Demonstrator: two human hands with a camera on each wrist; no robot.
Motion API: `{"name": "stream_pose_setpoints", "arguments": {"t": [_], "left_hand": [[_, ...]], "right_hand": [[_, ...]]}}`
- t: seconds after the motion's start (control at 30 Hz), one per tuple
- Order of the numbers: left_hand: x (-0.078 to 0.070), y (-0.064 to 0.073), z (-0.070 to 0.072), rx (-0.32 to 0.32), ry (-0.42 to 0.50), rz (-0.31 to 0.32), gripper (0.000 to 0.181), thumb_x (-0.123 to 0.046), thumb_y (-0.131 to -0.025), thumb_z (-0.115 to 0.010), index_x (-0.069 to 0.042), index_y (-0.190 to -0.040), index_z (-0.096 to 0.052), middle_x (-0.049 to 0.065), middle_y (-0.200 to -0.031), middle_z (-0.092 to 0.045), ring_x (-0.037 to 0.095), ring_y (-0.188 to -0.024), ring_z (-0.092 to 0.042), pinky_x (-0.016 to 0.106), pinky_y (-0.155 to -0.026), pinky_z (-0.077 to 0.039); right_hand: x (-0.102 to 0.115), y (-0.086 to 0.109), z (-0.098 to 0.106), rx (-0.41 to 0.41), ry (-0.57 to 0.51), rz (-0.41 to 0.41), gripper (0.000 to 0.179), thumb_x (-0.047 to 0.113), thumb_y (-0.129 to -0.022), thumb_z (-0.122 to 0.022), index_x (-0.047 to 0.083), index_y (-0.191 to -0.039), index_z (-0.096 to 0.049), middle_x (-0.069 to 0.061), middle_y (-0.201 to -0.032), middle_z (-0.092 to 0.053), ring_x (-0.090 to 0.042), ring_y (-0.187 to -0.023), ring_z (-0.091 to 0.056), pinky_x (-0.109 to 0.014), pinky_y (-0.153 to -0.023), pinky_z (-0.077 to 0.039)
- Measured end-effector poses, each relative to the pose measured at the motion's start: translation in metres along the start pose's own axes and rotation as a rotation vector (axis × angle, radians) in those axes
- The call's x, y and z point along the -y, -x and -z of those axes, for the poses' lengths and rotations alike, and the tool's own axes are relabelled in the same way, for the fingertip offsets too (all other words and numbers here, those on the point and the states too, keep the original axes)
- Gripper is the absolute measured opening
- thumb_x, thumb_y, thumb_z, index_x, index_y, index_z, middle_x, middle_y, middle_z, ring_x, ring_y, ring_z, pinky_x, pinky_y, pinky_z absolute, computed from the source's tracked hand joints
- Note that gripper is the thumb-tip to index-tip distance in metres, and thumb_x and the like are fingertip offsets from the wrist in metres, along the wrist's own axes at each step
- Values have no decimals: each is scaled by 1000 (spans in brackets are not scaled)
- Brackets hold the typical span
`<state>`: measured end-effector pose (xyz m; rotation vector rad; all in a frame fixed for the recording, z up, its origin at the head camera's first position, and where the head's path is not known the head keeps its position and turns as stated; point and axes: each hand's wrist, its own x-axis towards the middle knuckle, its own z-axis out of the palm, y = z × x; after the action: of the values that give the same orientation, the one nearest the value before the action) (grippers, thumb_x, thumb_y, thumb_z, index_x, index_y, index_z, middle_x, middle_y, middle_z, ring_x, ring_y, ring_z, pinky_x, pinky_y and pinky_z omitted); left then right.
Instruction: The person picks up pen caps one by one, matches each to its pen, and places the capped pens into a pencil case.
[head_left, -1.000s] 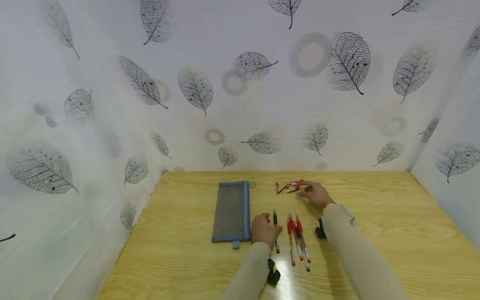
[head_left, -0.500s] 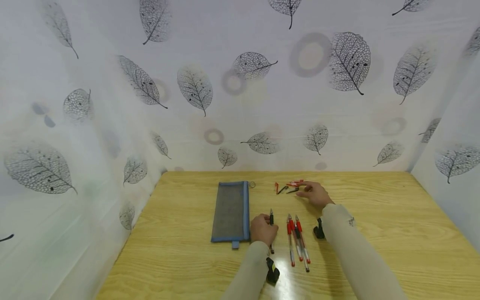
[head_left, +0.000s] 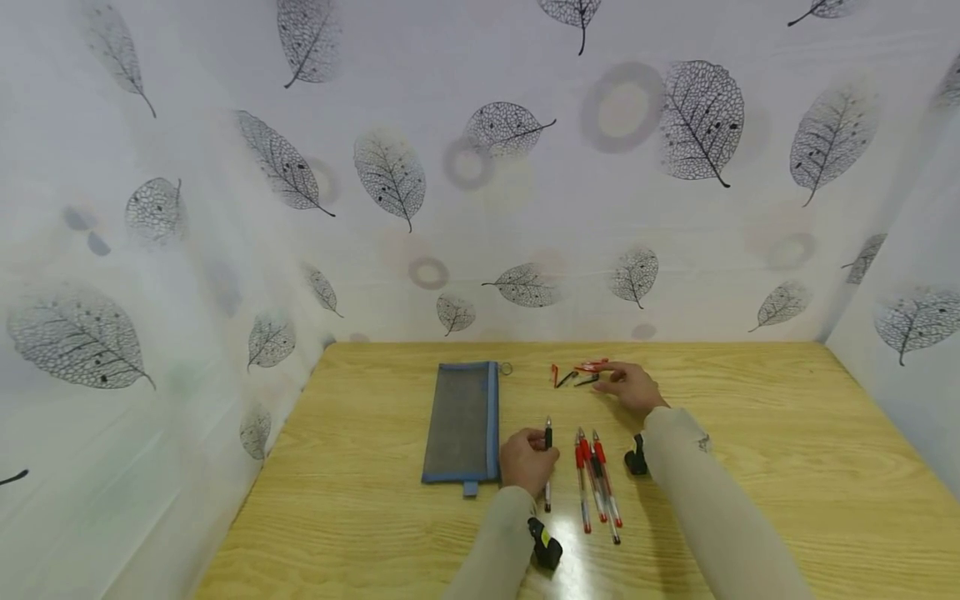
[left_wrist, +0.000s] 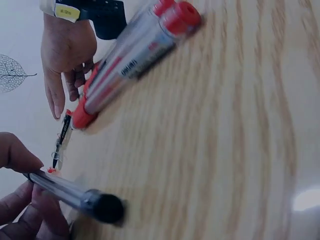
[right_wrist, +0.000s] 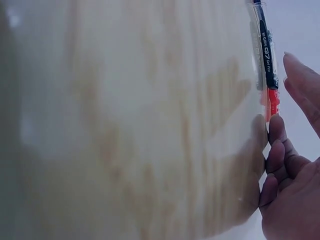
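Pale beige left sleeve (head_left: 495,542), matching right sleeve (head_left: 723,508), and there's a greyish mark (head_left: 703,443), perhaps print, near its cuff (head_left: 660,437); black left wrist unit (head_left: 551,553), black right wrist unit (head_left: 636,458) wearing a yellow label (left_wrist: 67,12).

The pen (head_left: 548,437) in the left hand (head_left: 528,460) is slim, with a clear barrel, a black grip and a black end. It is held between thumb and fingers, and its tip points away from the person. To its right, and apart from it, four pens (head_left: 597,479) lie close together, three with red parts and one with black; their tips also point away. Farther off, small red and black pen caps (head_left: 566,380) lie scattered. The red caps (head_left: 592,366) are at the fingertips of the right hand (head_left: 632,390); contact is unclear.
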<state>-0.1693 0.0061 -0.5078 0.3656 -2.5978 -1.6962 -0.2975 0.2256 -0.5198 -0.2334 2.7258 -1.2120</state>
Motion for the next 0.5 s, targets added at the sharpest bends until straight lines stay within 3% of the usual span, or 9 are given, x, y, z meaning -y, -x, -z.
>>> {"name": "stream_pose_setpoints", "arguments": {"t": [0.17, 0.3, 0.5], "left_hand": [[0, 2, 0, 22, 50, -7, 20, -4, -77, -73, -6, -96, -71, -3, -79, -64, 9, -65, -60, 28, -59, -53], [2, 2, 1, 70, 166, 12, 24, 2, -79, -69, -2, -102, -69, 1, -82, -63, 10, -57, -61, 26, -51, -53], [2, 1, 4, 144, 311, 60, 27, 5, -82, -65, 0, -109, -65, 7, -88, -63, 13, -52, -62, 28, -49, -54]], "right_hand": [[5, 2, -1, -3, 2, -10, 44, 32, -94, -64, 7, -130, -60, -27, -124, -54, -46, -112, -51, -67, -93, -34], [7, 2, -2, -9, 12, -9, 42, 31, -94, -63, 7, -129, -61, -28, -125, -54, -46, -113, -50, -70, -95, -28], [8, 1, -3, -28, 21, -12, 38, 28, -94, -63, 7, -127, -63, -26, -124, -56, -44, -113, -50, -73, -95, -20]]}}
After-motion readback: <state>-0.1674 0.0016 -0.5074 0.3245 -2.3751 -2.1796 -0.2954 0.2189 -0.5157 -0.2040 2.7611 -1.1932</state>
